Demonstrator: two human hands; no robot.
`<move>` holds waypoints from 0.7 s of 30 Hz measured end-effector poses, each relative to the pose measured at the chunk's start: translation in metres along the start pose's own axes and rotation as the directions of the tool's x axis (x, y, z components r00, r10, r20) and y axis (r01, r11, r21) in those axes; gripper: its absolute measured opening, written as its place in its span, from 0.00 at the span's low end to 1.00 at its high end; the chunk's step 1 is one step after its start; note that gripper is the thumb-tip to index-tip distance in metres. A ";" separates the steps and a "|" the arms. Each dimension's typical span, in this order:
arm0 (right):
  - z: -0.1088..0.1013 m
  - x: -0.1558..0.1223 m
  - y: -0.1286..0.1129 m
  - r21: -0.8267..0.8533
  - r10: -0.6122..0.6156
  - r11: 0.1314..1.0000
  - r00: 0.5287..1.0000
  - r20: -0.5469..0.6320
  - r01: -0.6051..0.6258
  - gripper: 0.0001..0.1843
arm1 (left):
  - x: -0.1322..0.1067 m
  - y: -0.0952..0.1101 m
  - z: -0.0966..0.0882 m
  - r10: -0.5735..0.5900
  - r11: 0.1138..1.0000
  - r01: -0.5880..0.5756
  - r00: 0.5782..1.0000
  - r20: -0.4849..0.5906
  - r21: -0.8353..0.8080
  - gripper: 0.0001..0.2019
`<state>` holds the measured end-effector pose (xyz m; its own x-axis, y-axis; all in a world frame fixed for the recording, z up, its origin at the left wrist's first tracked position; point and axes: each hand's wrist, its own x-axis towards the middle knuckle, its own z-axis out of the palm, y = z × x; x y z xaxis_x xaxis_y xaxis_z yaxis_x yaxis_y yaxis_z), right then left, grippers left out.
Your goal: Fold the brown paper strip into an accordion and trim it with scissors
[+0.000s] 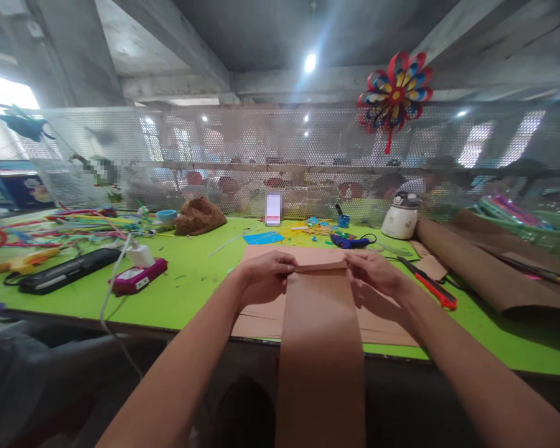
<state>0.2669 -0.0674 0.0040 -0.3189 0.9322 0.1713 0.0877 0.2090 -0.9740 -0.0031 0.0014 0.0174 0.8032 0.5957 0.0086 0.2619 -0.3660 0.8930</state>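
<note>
A long strip of brown kraft paper (322,348) hangs over the table's front edge toward me, its far end folded into a narrow band. My left hand (271,272) pinches the left end of that fold between thumb and fingers. At the other end of the fold, my right hand (371,270) grips the paper the same way. Beneath both hands lie flat brown paper sheets (261,323) on the green table.
A red utility knife (434,287) lies right of my hand, near rolled brown paper (476,267). On the left are a magenta power strip (139,277) with a cable and a black case (70,271). A phone (273,208) and a bottle (401,216) stand behind.
</note>
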 end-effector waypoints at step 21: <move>0.027 -0.001 -0.006 0.158 0.092 0.981 0.987 0.130 -0.112 0.18 | 0.010 0.003 0.039 -0.036 0.848 0.047 0.999 0.032 -0.527 0.15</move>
<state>0.2417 -0.0778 0.0058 -0.4294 0.9011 0.0600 -0.0269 0.0536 -0.9982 0.0266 -0.0218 0.0026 0.8098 0.5854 -0.0378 -0.0221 0.0948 0.9952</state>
